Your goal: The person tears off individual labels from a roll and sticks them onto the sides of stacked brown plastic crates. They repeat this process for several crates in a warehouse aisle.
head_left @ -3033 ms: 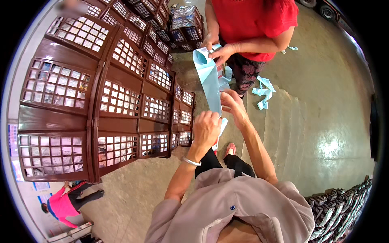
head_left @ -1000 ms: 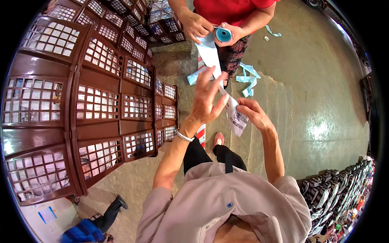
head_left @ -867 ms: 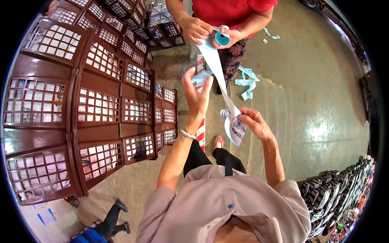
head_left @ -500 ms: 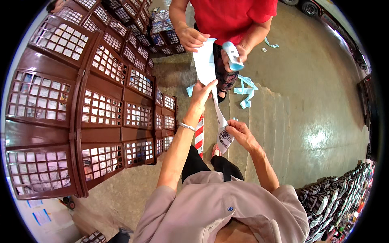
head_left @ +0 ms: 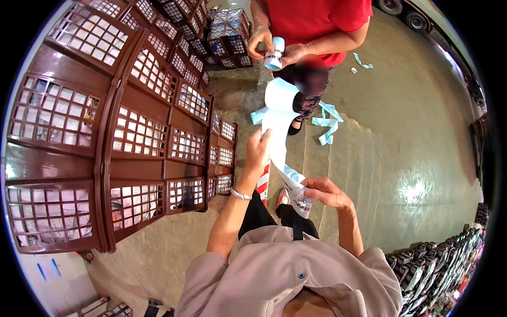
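Observation:
A long white sheet of label stock [head_left: 279, 124], pale blue on its back, hangs between the other person and me. My left hand [head_left: 257, 153] is closed on its left edge, about halfway along. Lower down, my right hand [head_left: 327, 192] pinches the sheet's narrower end, which bears black print and is twisted. Facing me, a person in a red top [head_left: 317, 26] holds a small printed roll [head_left: 274, 54] in both hands. The sheet's upper end curls just below that roll; whether the two are joined I cannot tell.
Stacked brown lattice crates [head_left: 134, 132] full of packed goods rise on the left. Pale blue strips [head_left: 328, 122] lie on the concrete floor [head_left: 401, 137] by the other person's feet. Rows of dark packages [head_left: 438, 269] stand at the lower right. Truck wheels [head_left: 416, 21] show at the top right.
The other person's roll has moved left, and both their hands are now on it. My left hand has come down along the sheet. More of the sheet's wide white face shows.

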Demonstrator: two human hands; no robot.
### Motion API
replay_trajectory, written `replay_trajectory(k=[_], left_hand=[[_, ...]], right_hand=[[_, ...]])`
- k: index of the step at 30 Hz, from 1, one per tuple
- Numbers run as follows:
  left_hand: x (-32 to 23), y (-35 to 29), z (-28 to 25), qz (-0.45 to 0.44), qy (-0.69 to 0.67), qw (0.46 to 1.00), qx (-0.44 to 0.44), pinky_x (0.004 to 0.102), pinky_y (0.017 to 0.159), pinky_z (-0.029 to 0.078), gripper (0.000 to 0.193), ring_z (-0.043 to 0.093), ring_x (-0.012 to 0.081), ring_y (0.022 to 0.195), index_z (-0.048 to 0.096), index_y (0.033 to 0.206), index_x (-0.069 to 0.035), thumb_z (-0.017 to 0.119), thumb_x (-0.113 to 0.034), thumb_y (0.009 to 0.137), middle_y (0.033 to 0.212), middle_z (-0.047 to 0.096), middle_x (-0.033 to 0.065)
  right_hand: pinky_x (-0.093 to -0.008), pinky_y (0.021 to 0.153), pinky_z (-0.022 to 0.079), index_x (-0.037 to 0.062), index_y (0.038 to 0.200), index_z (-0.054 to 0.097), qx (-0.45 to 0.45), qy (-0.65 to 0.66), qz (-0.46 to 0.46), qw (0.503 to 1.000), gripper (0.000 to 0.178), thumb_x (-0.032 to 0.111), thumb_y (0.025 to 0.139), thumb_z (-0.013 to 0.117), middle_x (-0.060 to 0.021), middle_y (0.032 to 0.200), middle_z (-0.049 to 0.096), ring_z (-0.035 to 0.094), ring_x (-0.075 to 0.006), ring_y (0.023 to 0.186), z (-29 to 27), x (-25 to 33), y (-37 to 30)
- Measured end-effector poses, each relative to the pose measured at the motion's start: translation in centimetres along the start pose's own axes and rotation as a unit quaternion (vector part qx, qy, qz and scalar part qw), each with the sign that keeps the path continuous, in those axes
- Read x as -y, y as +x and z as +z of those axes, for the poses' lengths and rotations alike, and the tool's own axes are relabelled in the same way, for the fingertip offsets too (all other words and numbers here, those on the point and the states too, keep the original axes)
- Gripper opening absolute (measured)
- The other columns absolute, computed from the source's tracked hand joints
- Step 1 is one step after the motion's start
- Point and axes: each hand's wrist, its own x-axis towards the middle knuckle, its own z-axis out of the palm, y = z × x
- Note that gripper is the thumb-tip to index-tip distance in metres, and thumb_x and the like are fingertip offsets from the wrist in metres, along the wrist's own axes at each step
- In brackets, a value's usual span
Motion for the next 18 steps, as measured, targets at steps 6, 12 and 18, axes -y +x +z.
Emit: replay_trajectory(k=[6, 12, 18], left_hand=[[-2.0, -7.2, -0.5, 0.318, 0.394, 0.862, -0.035, 0.037, 0.069, 0.05, 0.033, 0.06, 0.031, 0.085, 0.052, 0.115, 0.0, 0.054, -0.007, 0.083, 0.1, 0.059, 0.0164], [-2.1, -12.2, -2.9, 0.284, 0.442, 0.85, -0.028, 0.034, 0.077, 0.05, 0.045, 0.058, 0.0331, 0.096, 0.048, 0.12, 0.005, 0.059, -0.015, 0.082, 0.116, 0.051, 0.0219], [-6.9, -18.9, -12.0, 0.273, 0.239, 0.932, 0.014, 0.0364, 0.088, 0.042, 0.054, 0.051, 0.03, 0.105, 0.051, 0.118, 0.003, 0.067, -0.028, 0.076, 0.118, 0.049, 0.019]], right_hand=[[-0.0331, 0.092, 0.037, -0.002, 0.133, 0.029, -0.152, 0.123, -0.069, 0.978, 0.083, 0.043, 0.075, 0.068, -0.0116, 0.116, 0.049, 0.046, -0.0187, 0.109, 4.1, 2.7, 3.3], [-0.0248, 0.075, 0.043, -0.0004, 0.107, 0.055, -0.246, 0.2, -0.025, 0.948, 0.03, 0.023, 0.088, 0.054, -0.0015, 0.089, 0.058, 0.051, -0.0082, 0.084, 12.0, 2.1, 6.0], [-0.0288, 0.076, 0.046, -0.0012, 0.104, 0.06, -0.23, 0.185, -0.053, 0.954, 0.025, 0.014, 0.086, 0.051, -0.0054, 0.093, 0.064, 0.058, -0.0132, 0.084, 17.9, 6.6, 2.7]])
